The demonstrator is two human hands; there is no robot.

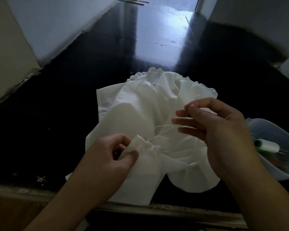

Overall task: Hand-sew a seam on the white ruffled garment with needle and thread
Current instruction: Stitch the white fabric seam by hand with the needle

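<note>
The white ruffled garment lies spread on the dark floor in front of me, its frilled edge at the far side. My left hand pinches a gathered fold of the fabric between thumb and fingers at the near left. My right hand is raised over the garment's right side and pinches a thin needle between thumb and forefinger, its tip pointing up and away. A pale thread runs slack from the right hand down to the gathered fold.
A translucent plastic tub sits at the right, holding a white thread spool on a green core. Pale walls flank the glossy dark floor. A worn ledge runs along the near edge.
</note>
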